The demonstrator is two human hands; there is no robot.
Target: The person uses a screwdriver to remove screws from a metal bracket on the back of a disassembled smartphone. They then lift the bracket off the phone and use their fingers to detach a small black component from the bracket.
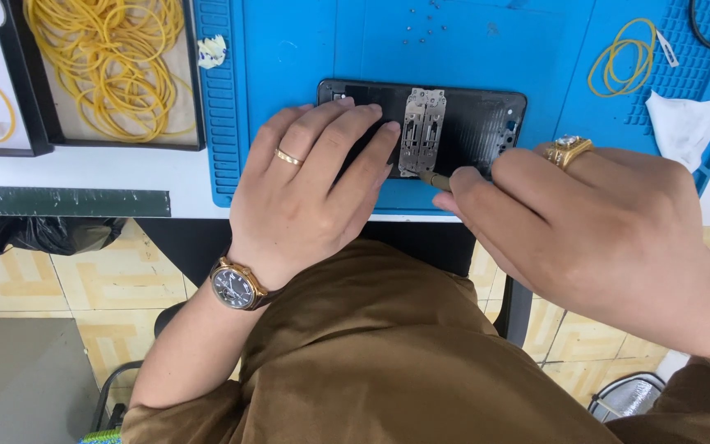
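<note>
A black phone frame (474,123) lies flat on a blue work mat (306,49), with a grey metal plate (421,131) on its middle. My left hand (310,193), wearing a ring and a wristwatch, rests flat on the left half of the phone, fingertips beside the plate. My right hand (593,222), with a large gold ring, pinches a thin tool (435,178) whose tip touches the lower edge of the metal plate.
A black tray (199,82) full of yellow rubber bands (108,57) sits at the back left. More yellow bands (622,57) and a white cloth (684,123) lie on the mat at right. Tiny screws (421,33) are scattered behind the phone.
</note>
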